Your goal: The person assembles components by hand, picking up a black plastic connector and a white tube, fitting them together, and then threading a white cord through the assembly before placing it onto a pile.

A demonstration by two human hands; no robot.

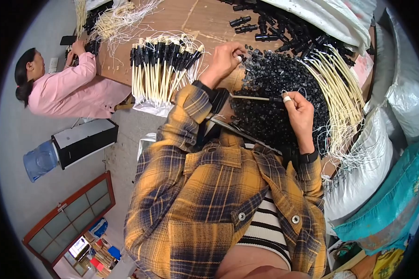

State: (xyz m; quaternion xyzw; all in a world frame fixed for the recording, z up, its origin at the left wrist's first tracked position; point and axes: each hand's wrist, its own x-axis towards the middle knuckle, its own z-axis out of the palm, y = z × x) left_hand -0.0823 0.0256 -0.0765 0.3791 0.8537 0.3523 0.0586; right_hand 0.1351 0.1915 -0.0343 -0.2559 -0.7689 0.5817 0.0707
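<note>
My left hand (226,61) is at the upper left edge of a pile of small black plastic pieces (274,74). Its thumb and fingers are pinched together, and what they hold is too small to make out. White tape wraps a fingertip on each hand. Over the pile, my right hand (300,114) pinches the right end of a cream rod (253,97), where a black fitting and a loop of thin white string show. The rod's left end reaches a dark device (219,103) in front of my chest, partly hidden by my left sleeve.
Right of the pile lies a bundle of cream rods with white strings (337,88). A bundle with black fittings (165,58) sits at the left. Black tubular connectors (265,28) lie at the back. White sacks (363,162) line the right; a person in pink (65,88) works far left.
</note>
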